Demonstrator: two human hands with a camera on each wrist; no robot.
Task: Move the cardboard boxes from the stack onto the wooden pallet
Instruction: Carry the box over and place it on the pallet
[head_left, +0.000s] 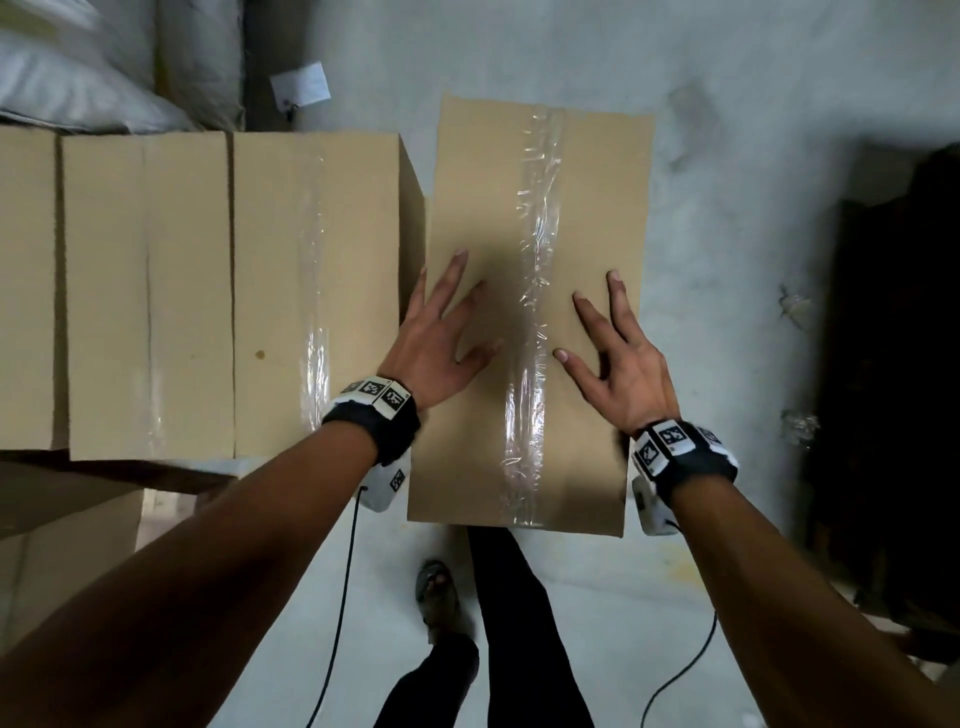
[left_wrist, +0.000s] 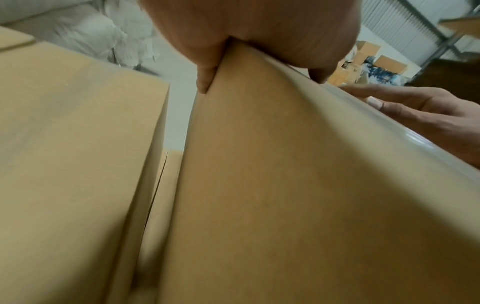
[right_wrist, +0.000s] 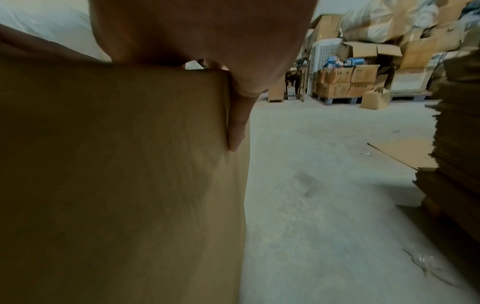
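- The left hand (head_left: 434, 340) lies on top of the taped box (head_left: 530, 312) near its left edge, fingers spread and fairly straight; in the left wrist view one finger hooks over that edge and down the side.
- The right hand (head_left: 618, 358) rests on the same top near the right edge, fingers spread; the right wrist view shows a finger (right_wrist: 237, 125) reaching over the edge and lying against the box's side wall.
- The box's top has a strip of clear tape (head_left: 532, 312) running down the middle, between the two hands.
- A narrow gap separates the box's left edge from the stack of boxes (head_left: 208, 291) beside it; whether they touch lower down cannot be told.
- To the right of the box lies open grey floor (head_left: 737, 260), reaching to a dark pile (head_left: 893, 389) at the right edge of the head view.
- In the right wrist view that pile shows as stacked flat cardboard (right_wrist: 457, 144), with bare floor between it and the box.
- The person's legs stand below the box's near edge.
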